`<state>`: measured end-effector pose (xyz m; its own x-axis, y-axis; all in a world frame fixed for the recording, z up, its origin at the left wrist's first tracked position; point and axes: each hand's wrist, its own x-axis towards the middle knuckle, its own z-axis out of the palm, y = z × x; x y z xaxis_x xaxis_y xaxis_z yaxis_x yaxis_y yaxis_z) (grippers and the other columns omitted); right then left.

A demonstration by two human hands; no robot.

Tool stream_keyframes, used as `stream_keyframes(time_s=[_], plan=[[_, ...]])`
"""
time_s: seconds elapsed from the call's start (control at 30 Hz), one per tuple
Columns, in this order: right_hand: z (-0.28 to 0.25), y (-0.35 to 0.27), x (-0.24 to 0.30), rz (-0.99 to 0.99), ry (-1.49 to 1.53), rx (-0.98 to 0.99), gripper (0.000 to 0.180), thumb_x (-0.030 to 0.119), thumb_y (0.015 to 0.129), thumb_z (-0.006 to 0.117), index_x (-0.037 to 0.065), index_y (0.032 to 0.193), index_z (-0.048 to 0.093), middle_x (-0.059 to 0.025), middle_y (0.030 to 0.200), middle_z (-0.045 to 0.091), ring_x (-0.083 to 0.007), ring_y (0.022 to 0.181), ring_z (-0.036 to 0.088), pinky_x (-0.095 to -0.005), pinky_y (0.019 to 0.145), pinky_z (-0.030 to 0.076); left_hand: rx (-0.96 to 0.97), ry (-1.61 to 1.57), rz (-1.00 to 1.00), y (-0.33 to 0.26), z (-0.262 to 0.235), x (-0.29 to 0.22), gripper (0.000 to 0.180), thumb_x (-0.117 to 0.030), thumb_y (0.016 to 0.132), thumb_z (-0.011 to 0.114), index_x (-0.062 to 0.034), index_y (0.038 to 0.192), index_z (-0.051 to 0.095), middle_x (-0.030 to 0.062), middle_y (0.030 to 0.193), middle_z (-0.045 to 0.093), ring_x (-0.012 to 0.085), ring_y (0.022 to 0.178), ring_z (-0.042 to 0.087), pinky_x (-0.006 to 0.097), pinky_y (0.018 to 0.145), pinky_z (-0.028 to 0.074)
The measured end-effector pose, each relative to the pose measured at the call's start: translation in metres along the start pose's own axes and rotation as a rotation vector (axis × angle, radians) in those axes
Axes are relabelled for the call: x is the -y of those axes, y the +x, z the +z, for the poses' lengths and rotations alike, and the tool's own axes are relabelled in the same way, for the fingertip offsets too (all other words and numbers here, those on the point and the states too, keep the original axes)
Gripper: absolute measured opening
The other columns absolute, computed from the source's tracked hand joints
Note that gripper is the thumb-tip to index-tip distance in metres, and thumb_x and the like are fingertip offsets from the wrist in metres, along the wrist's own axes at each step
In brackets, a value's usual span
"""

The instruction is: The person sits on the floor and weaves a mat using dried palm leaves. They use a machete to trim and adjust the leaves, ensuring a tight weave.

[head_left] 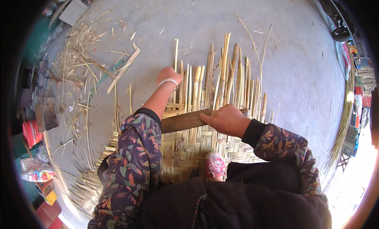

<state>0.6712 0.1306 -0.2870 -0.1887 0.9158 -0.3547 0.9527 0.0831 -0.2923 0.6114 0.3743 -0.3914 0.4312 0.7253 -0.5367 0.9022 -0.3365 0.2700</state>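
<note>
A partly woven mat (193, 148) of split cane or bamboo strips lies on the floor beneath me. Its loose strip ends (223, 71) fan out on the far side. My left hand (169, 75), with a bangle at the wrist, is closed around one pale upright strip (176, 51) at the far left of these ends. In my right hand (227, 120) is a flat, dark wooden bar (183, 121), held crosswise over the weave. The bar's left end is hidden behind my left sleeve.
My red patterned shoe (215, 165) rests on the mat. Scraps and shavings (81, 41) are strewn at the far left, near a split piece of wood (123, 71). A bundle of long thin strips (341, 126) lies along the right side. A red container (32, 133) stands at left.
</note>
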Motion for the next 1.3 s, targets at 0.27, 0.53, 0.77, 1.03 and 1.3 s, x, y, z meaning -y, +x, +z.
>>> stream_keyframes(time_s=[0.27,0.53,0.77,1.03,1.3], plan=[[0.004,-0.001,-0.003,0.04,-0.011,-0.008,0.026,0.012,0.083,0.056,0.01,0.108,0.051,-0.0085,0.065,0.062,-0.0304,0.057,0.064,-0.0443,0.045,0.045,0.132,-0.305,0.09,0.015,-0.007,0.005,0.042,-0.022,0.072,0.063,0.0045,0.105,0.063,0.0233,0.104,0.067,0.0359,0.095,0.066,0.038,0.086,0.051],[0.004,0.006,0.0,0.032,-0.023,-0.063,0.026,0.012,0.081,0.058,0.011,0.106,0.054,-0.0078,0.062,0.062,-0.0283,0.056,0.064,-0.0425,0.044,0.046,-0.4,0.108,0.552,-0.011,-0.018,-0.004,0.03,-0.033,0.088,0.056,-0.0055,0.098,0.065,0.014,0.108,0.067,0.0328,0.098,0.064,0.045,0.083,0.05],[-0.002,0.007,-0.006,0.032,-0.075,-0.162,0.027,0.012,0.082,0.057,0.012,0.109,0.055,-0.0058,0.059,0.06,-0.0256,0.054,0.065,-0.0396,0.043,0.048,0.067,-0.066,0.108,-0.016,0.011,0.005,0.046,-0.036,0.086,0.06,0.0011,0.114,0.06,0.0234,0.114,0.064,0.0356,0.107,0.062,0.043,0.092,0.048],[0.001,0.016,-0.004,-0.003,-0.146,-0.184,0.043,0.011,0.083,0.057,0.014,0.126,0.053,-0.0038,0.063,0.058,-0.0211,0.05,0.061,-0.0362,0.041,0.044,0.34,-0.668,0.116,-0.003,0.023,0.031,0.054,-0.023,0.077,0.076,0.0077,0.118,0.057,0.0153,0.111,0.064,0.0237,0.098,0.062,0.037,0.086,0.05],[0.012,0.027,-0.005,0.041,-0.163,-0.226,0.038,0.013,0.084,0.057,0.013,0.122,0.054,-0.0039,0.069,0.061,-0.0208,0.053,0.063,-0.0365,0.043,0.047,0.429,-1.102,0.029,0.0,0.027,0.027,0.042,-0.017,0.084,0.072,0.0052,0.116,0.055,0.0145,0.109,0.063,0.0217,0.099,0.06,0.037,0.087,0.048]])
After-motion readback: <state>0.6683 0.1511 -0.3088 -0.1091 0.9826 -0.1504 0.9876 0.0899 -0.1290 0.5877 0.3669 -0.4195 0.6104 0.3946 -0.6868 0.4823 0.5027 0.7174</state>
